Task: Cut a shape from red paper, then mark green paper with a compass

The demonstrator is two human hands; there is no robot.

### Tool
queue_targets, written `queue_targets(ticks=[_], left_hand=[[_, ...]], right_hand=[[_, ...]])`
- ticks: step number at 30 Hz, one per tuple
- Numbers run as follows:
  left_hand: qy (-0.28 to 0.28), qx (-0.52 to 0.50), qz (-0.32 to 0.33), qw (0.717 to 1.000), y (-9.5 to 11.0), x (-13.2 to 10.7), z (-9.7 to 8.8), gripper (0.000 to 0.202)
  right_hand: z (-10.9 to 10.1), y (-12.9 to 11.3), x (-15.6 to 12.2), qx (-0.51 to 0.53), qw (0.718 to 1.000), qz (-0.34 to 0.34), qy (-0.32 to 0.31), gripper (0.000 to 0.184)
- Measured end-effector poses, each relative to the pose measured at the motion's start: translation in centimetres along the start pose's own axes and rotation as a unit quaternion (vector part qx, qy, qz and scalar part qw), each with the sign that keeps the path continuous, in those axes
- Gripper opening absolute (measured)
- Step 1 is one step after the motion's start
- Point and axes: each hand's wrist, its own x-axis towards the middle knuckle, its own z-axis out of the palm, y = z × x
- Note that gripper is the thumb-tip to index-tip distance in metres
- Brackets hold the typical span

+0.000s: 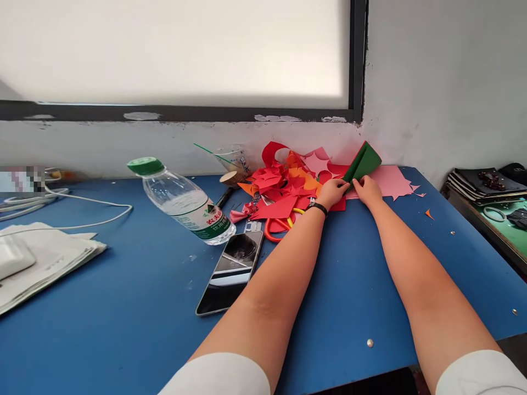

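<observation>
Both arms reach forward to a sheet of green paper [365,164], which is folded and stands slanted above the far right of the table. My left hand [332,193], with a dark band at the wrist, pinches its lower left edge. On the lower right edge, the fingers of my right hand [368,192] are closed too. Beside and behind my hands lies a heap of red, orange and pink paper pieces [280,189]. A sheet of pink paper [391,181] with a jagged edge lies right of the green paper. Scissors [275,230] with red and yellow handles poke out under the heap.
A phone [228,280] lies on the blue table [156,291], touching or close to a tilted-looking water bottle [193,206]. A clear plastic cup [233,159] with a green straw stands behind. At left are stacked papers [53,258] and white cables [90,211].
</observation>
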Motion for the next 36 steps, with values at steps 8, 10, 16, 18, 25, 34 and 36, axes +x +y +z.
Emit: queue_targets(ticks=[8,10,16,18,25,34,36], left_hand=[[0.005,-0.008,0.019,1.000,0.28,-0.17,0.13,0.029],[0.004,-0.011,0.023,1.000,0.24,-0.15,0.05,0.030],[0.009,-0.020,0.030,0.999,0.19,-0.02,0.13,0.031],[0.011,-0.021,0.029,0.999,0.25,0.04,0.16,0.030],[0.021,-0.015,0.024,0.999,0.63,-0.04,-0.02,0.029],[0.019,-0.019,0.013,1.000,0.82,-0.13,0.01,0.032],[0.016,-0.022,0.016,1.000,0.75,-0.12,0.00,0.032]], right_hand=[[-0.25,0.17,0.41,0.010,1.000,-0.006,-0.003,0.035],[-0.28,0.28,0.50,0.016,1.000,-0.009,-0.004,0.036],[-0.35,0.46,0.60,0.026,0.999,-0.020,-0.001,0.037],[-0.38,0.44,0.61,0.027,0.999,-0.023,0.000,0.036],[-0.48,0.32,0.53,0.025,0.999,-0.024,0.001,0.033],[-0.36,0.52,0.85,0.037,0.999,-0.014,0.007,0.033],[-0.32,0.64,0.97,0.043,0.999,-0.009,0.012,0.032]])
